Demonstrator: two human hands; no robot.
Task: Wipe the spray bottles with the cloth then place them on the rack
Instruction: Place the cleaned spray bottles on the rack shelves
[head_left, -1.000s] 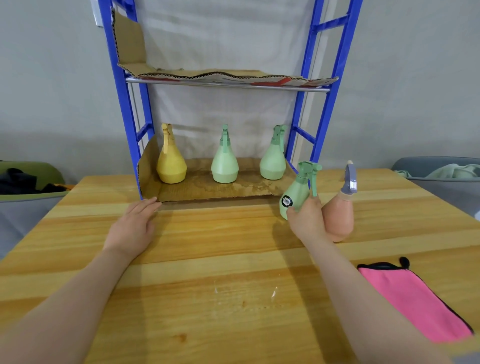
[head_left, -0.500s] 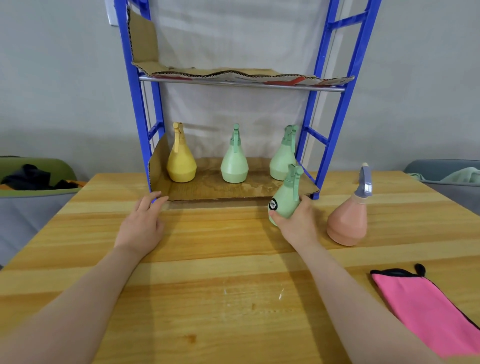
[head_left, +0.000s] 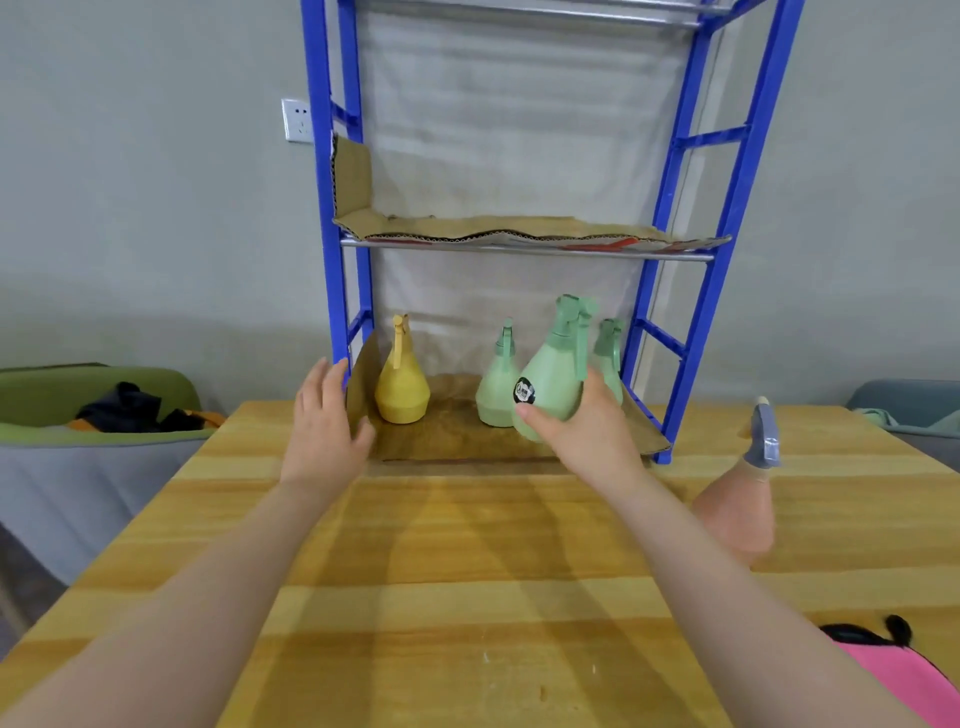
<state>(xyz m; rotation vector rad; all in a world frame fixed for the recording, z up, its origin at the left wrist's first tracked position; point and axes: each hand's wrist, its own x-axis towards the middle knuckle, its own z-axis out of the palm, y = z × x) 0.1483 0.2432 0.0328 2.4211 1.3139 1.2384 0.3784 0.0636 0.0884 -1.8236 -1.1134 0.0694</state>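
The blue rack (head_left: 691, 291) stands at the far edge of the desk (head_left: 467, 597), and its lowest shelf, lined with cardboard (head_left: 452, 431), carries three spray bottles: a yellow bottle (head_left: 401, 384) at the left, a pale green bottle (head_left: 497, 384) near the middle and another green bottle (head_left: 609, 358) at the right, largely hidden. The shelf above holds only a warped sheet of cardboard (head_left: 519, 234). Off the desk's left edge a green bin (head_left: 104, 410) contains dark fabric; off the right edge a grey bin (head_left: 904, 405) holds something pale, cut off by the frame.

The right hand (head_left: 587, 436) grips a green spray bottle with a black label (head_left: 550, 379) round its base, upright, over the front edge of the lowest shelf; whether it touches the cardboard cannot be told. The left hand (head_left: 324, 426) is spread wide, fingers straight, against the rack's front left post and the cardboard flap. A pink bottle with a grey trigger (head_left: 737, 499) stands near the desk's right edge, blurred and partly behind the right forearm. The pink cloth (head_left: 914, 686) lies at the near right corner, mostly cut off.

Half a second ago the held bottle was lower, just in front of the shelf, and the left hand lay flat on the desk; both are now raised to the rack.
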